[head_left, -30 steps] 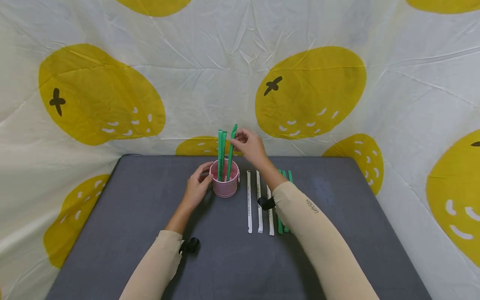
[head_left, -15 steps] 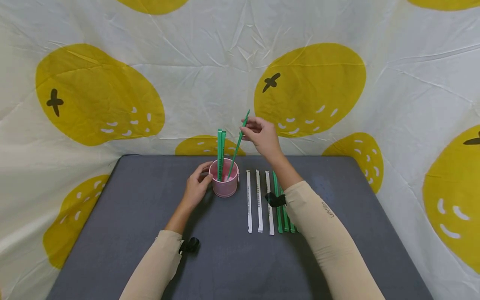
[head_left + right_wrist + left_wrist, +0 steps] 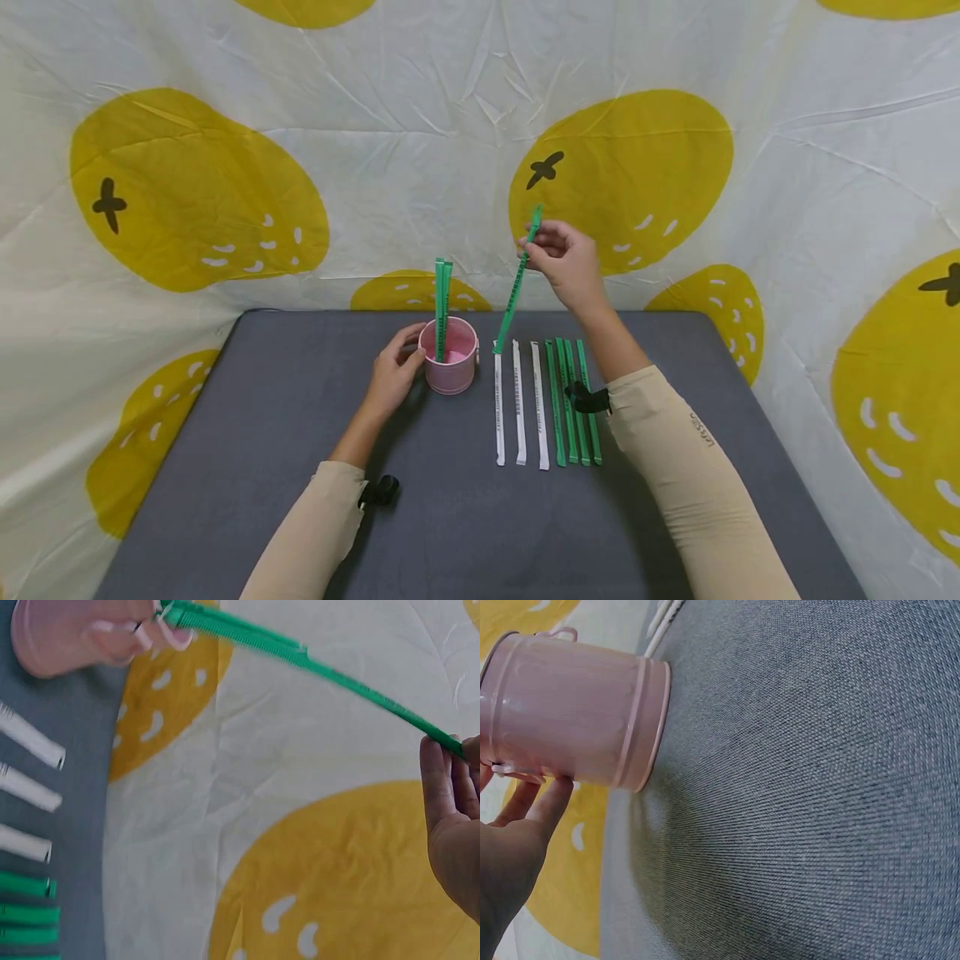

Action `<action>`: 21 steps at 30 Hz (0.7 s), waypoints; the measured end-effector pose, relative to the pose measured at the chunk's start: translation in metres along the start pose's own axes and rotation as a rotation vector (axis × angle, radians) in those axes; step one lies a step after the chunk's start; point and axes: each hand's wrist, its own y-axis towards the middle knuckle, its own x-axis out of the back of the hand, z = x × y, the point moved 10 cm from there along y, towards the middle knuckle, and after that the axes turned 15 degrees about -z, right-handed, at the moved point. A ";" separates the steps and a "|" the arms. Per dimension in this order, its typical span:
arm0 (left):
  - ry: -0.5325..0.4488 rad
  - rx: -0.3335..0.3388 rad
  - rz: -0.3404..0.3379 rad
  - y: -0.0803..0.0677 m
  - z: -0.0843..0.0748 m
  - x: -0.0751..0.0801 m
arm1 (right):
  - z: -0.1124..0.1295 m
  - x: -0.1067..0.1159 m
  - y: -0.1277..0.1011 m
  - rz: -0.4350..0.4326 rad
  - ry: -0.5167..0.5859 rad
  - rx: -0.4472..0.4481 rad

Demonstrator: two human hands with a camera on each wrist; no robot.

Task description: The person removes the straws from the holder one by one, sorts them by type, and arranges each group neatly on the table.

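Note:
A small pink pail [image 3: 452, 380] stands on the grey table, with a few green wrapped straws [image 3: 440, 304] upright in it. My left hand [image 3: 393, 372] holds the pail's left side, fingers and thumb curved against its wall. In the left wrist view the thumb and fingertips meet the pail [image 3: 570, 712] near a handle fitting. Raised to the right of the pail, my right hand [image 3: 567, 260] pinches one green wrapped straw [image 3: 514, 292] near its upper end. That straw slants down to the left, its lower tip overlapping a white straw's top in the head view.
Right of the pail, white wrapped straws [image 3: 519, 408] lie in a row on the table [image 3: 450, 517]. Several green wrapped straws [image 3: 561, 433] continue the row to the right, beneath my right wrist. A white cloth with yellow fruit shapes [image 3: 420, 167] hangs behind the table.
My right hand has drawn the green straw up and out of the pail, then rightward over the row. My left hand has stayed at the pail.

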 end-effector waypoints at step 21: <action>0.019 -0.001 -0.003 -0.001 -0.002 0.003 | -0.077 0.114 -0.021 -0.027 -0.353 -0.170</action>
